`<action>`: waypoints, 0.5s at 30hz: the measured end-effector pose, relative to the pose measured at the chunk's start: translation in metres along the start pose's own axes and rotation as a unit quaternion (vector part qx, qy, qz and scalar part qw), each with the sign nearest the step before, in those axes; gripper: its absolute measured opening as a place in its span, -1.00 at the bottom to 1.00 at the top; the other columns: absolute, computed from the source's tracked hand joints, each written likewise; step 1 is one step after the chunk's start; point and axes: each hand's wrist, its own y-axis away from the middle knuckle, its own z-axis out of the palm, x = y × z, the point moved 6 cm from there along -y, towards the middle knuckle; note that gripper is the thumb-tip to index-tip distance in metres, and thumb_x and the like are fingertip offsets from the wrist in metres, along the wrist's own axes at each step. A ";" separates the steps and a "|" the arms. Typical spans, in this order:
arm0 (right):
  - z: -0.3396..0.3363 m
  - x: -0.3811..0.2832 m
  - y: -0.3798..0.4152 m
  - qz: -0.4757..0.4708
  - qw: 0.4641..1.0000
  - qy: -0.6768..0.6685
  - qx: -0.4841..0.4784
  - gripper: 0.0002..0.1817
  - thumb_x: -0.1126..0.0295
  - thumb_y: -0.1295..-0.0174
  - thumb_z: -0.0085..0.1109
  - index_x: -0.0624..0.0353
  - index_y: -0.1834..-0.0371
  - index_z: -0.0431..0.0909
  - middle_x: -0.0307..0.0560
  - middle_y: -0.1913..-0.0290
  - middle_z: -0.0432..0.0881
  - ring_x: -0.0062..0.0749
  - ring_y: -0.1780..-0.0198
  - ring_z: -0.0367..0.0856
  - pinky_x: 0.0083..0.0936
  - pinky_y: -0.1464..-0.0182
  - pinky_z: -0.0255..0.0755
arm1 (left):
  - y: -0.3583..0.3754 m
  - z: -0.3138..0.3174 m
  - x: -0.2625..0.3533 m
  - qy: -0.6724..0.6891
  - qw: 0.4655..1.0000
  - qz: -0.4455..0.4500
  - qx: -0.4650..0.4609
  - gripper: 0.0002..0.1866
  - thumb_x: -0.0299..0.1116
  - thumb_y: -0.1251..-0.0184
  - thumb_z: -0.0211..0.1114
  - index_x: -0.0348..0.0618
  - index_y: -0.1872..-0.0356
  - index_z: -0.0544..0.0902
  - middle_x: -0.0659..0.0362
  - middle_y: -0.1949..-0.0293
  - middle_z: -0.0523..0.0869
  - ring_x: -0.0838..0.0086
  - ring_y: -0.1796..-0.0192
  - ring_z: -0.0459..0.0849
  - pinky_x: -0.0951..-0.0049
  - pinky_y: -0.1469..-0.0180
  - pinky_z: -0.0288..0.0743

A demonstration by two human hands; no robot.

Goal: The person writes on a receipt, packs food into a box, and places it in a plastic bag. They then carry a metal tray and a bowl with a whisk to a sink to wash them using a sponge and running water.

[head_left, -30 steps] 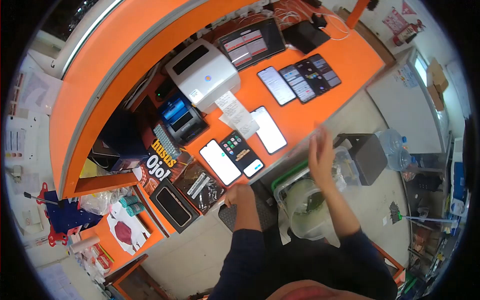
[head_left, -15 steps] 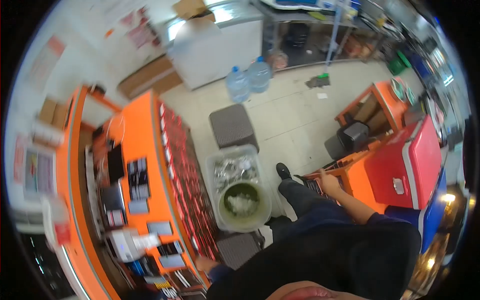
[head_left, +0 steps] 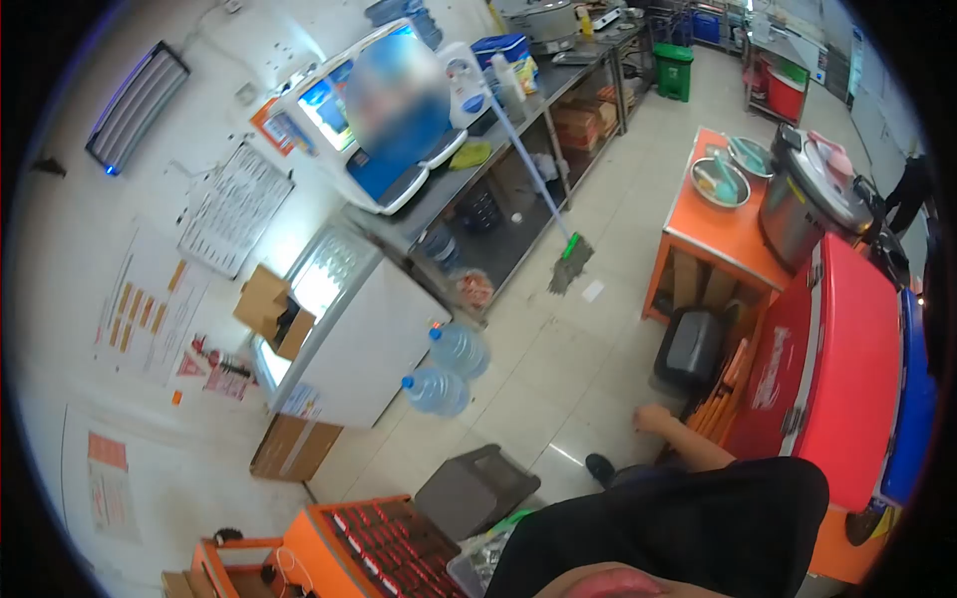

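My right hand [head_left: 653, 420] hangs low at the right of centre, its fingers curled in and nothing visible in them. It is nearest to the orange shelf unit [head_left: 714, 404] and a dark grey rounded bin [head_left: 688, 345]. My left hand is out of view, below or behind my dark-clothed body. A clear plastic tub [head_left: 467, 575] shows in part by my front, mostly covered by my torso. Just beyond it is a grey woven-pattern stool [head_left: 477, 488], and left of that an orange counter with rows of red-edged items [head_left: 384, 543].
Two large water bottles [head_left: 437, 391] stand on the tiled floor before a white chest freezer [head_left: 364, 334]. A mop [head_left: 571, 264] leans against the metal workbench [head_left: 533, 120]. To my right are a red cooler box [head_left: 817, 374], a large steel cooker [head_left: 812, 204] and metal bowls [head_left: 720, 183].
The view has swung up and forward, bringing the workbench and far room into sight. My left hand and most of the tub have left the frame. My right hand is away from the shelf edge.
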 end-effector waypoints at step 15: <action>-0.123 0.132 -0.294 0.159 0.985 -0.053 -0.038 -0.64 0.28 -0.11 -0.04 0.16 0.09 0.60 0.09 -0.02 0.58 -0.08 -0.07 0.53 -0.15 -0.11 0.36 | -0.177 0.132 0.684 0.254 0.836 0.474 -0.104 -0.74 -0.20 -0.30 0.09 -0.11 0.21 0.66 0.13 0.26 0.68 0.26 0.26 0.66 0.20 0.23 0.55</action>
